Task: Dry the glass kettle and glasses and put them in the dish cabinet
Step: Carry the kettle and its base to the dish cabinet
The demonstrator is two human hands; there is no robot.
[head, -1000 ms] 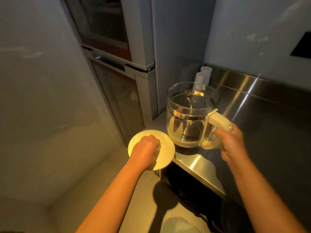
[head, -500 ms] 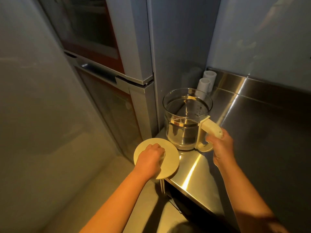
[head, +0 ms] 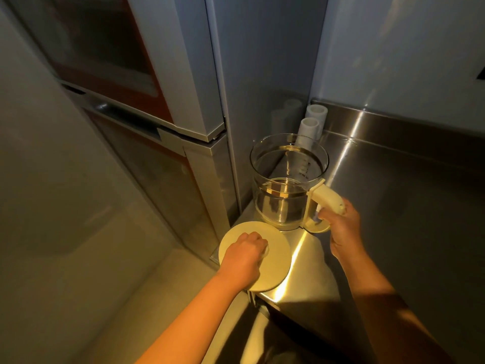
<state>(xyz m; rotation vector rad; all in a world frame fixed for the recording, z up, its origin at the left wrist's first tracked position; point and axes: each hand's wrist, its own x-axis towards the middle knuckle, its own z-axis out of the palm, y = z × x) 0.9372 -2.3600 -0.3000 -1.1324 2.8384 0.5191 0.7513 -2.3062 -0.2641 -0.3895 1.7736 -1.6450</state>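
The glass kettle (head: pixel 286 185) stands open-topped at the left end of the steel table (head: pixel 393 206), close to the table's front corner. The right hand (head: pixel 343 227) is wrapped round its cream handle (head: pixel 326 198), on the kettle's right side. Just in front of the kettle and to its left, the left hand (head: pixel 244 254) is curled over the middle of the round cream lid (head: pixel 275 269), gripping it. The lid lies flat and juts past the table's edge, and I cannot tell whether it rests on the steel. Two white cylinders (head: pixel 309 127) stand directly behind the kettle, in the corner. Left of the kettle rises a tall cabinet (head: pixel 147 143) with dark glass doors, its grey side panel close beside the glass. A pale wall (head: pixel 393 61) runs behind and to the kettle's right.
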